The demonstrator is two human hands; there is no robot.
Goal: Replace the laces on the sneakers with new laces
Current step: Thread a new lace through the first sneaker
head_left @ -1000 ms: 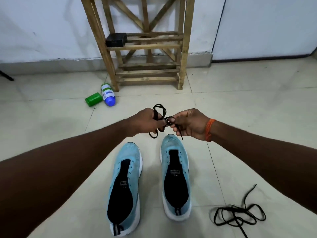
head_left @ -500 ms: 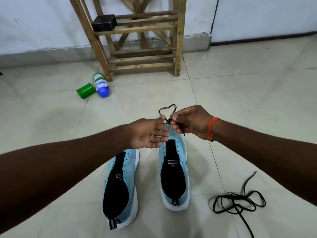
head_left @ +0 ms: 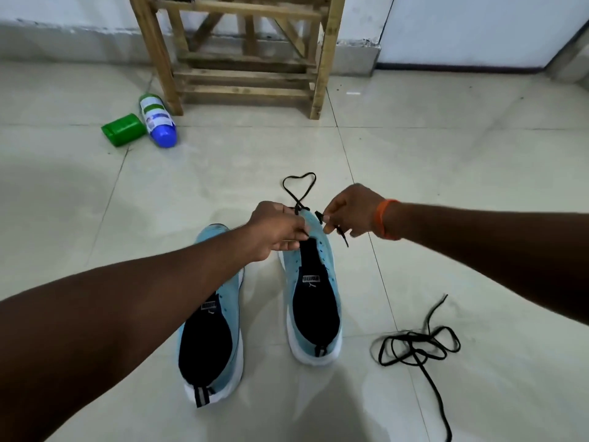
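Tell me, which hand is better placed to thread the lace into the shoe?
Probably the right hand: it pinches the lace near its free tip, just above the toe of the right-hand sneaker. The left hand only holds the looped part.

Pale tiled floor [head_left: 446,154] carrying shoes and clutter.
A light-blue sneaker [head_left: 207,352] is standing beside a second sneaker [head_left: 315,307], toes pointing away; a tangled black lace [head_left: 414,349] is lying just to their right. Farther off, a green tub [head_left: 122,129] and a blue-capped bottle [head_left: 157,121] are lying touching, beside a wooden rack [head_left: 242,71] standing by the wall.
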